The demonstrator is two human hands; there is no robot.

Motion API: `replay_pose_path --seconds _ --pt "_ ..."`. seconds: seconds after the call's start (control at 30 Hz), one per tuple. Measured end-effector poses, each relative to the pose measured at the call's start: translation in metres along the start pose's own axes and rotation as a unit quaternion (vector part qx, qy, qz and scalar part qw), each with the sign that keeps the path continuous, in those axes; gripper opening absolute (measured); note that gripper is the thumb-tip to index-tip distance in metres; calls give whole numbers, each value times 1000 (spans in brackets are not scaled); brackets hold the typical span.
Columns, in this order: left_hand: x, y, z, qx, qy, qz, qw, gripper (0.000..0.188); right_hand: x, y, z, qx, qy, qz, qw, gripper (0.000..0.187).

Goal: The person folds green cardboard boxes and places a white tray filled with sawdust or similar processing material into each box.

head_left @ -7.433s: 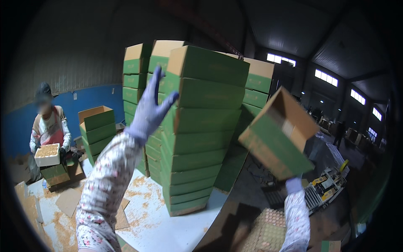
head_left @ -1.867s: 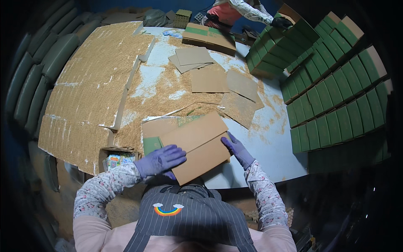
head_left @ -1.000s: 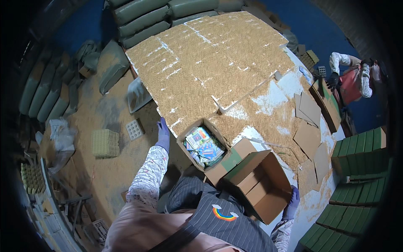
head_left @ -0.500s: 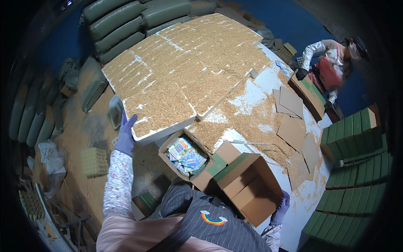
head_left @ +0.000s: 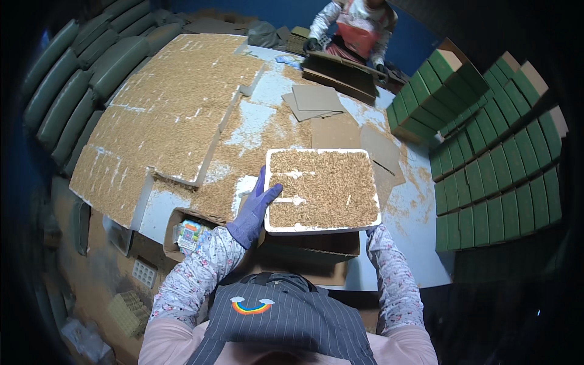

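I hold a white rectangular tray (head_left: 277, 159) covered with tan husk-like bits level in front of my chest. My left hand (head_left: 255, 210), in a purple glove, grips the tray's left edge with the thumb on top. My right hand is hidden under the tray's right corner; only its floral sleeve (head_left: 389, 267) shows. Directly below the tray sits an open brown cardboard box (head_left: 310, 249).
Several more husk-covered white trays (head_left: 176, 103) lie side by side on the table's left. Flat cardboard pieces (head_left: 316, 100) lie beyond. Stacked green boxes (head_left: 499, 152) stand at the right. Another person (head_left: 356, 30) works at the far end. Green sacks (head_left: 79, 79) line the left.
My left hand, earlier at the edge of a tray on the left, now holds one tray over the open box. My view has swung back to the table's middle.
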State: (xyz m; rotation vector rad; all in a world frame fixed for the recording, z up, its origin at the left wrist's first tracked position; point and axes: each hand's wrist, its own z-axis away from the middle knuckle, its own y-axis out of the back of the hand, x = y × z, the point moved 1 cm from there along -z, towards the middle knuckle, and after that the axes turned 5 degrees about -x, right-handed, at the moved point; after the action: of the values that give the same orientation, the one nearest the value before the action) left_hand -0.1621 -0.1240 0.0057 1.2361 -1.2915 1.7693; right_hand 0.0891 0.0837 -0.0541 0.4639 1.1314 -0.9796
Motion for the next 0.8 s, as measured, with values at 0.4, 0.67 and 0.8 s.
replay_pose_path --seconds 0.4,0.67,0.8 --pt "6 -29 1 -38 135 110 984 72 21 16 10 -24 -2 -68 997 23" --pt "4 -4 37 -33 116 -61 991 78 36 15 -4 17 112 155 981 20" --pt "11 -11 42 -17 162 -15 986 79 28 11 5 24 122 153 980 20"
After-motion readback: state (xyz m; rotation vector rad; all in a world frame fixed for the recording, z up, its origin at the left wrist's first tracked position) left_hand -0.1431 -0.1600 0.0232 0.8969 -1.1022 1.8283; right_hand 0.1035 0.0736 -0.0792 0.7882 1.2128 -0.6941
